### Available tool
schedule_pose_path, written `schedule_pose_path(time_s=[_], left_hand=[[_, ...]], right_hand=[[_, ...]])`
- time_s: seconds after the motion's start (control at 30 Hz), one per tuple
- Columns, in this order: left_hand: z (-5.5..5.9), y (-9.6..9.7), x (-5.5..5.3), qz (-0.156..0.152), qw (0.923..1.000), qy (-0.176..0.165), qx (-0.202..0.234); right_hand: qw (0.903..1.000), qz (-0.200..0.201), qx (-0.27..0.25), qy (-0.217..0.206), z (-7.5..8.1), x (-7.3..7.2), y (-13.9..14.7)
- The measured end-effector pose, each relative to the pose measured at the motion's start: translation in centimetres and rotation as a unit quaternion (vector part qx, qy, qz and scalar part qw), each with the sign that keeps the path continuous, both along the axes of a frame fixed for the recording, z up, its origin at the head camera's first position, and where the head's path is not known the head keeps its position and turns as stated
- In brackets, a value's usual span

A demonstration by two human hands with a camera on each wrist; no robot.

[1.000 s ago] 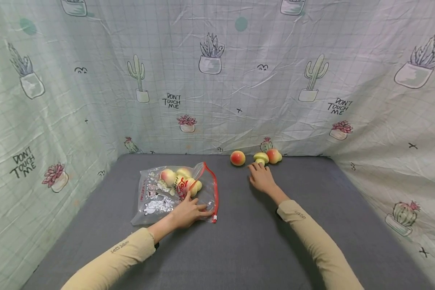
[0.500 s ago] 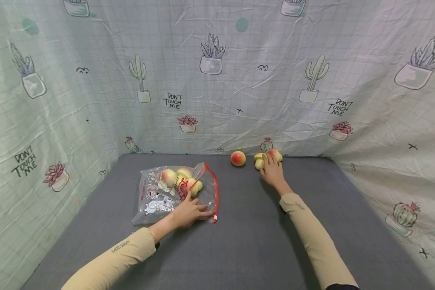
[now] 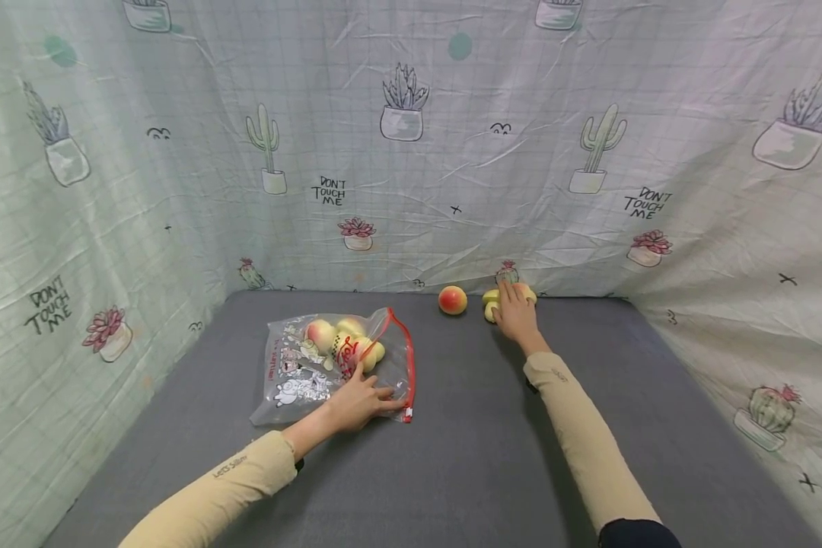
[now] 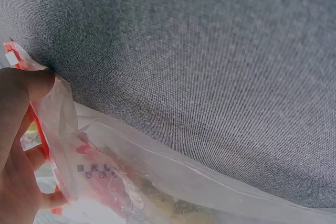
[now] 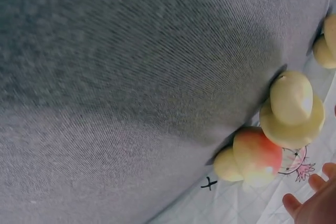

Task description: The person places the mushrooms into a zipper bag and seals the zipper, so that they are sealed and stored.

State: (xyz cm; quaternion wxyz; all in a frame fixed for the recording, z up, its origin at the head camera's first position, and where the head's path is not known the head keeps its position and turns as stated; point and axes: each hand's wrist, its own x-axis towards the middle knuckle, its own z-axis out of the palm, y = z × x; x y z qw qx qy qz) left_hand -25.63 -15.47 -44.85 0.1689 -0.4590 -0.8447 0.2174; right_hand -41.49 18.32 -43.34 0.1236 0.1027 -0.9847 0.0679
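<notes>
In the head view my left hand [image 3: 356,399] is at the mouth of a clear zip bag [image 3: 274,402], which lies on its side. Its thumb and fingers pinch the film by the red zip [image 4: 39,129], as the left wrist view shows. Toy mushrooms [image 3: 320,335] lie inside. My right hand [image 3: 517,316] reaches to the table's back edge, over a yellow toy mushroom [image 5: 291,98] and a red-and-yellow toy mushroom [image 5: 257,156]. In the right wrist view its fingers are spread beside these two, holding nothing. Another red-and-yellow toy mushroom [image 3: 453,300] sits left of them.
A grey cloth-covered table [image 3: 425,472] spreads beneath both arms. A pale curtain [image 3: 452,167] printed with potted plants rises at its back edge and along both sides. The bag's white slider [image 3: 408,412] is at the near end of the zip.
My right hand has moved right and slightly away, from the yellow toy mushroom toward the red-and-yellow one beside it. The left hand and bag have kept their place.
</notes>
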Motion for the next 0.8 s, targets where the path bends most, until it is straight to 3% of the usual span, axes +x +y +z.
schedule_pose_path(time_s=[0.27,0.8], left_hand=[[0.0,0.2,0.0,0.006,0.9999,-0.012,0.003],[0.0,0.2,0.0,0.005,0.9999,-0.011,0.005]], right_hand=[[0.9989,-0.007,0.019,-0.041,0.3,-0.1,0.0],[0.9970,-0.010,0.049,-0.059,-0.8,-0.7,0.0]])
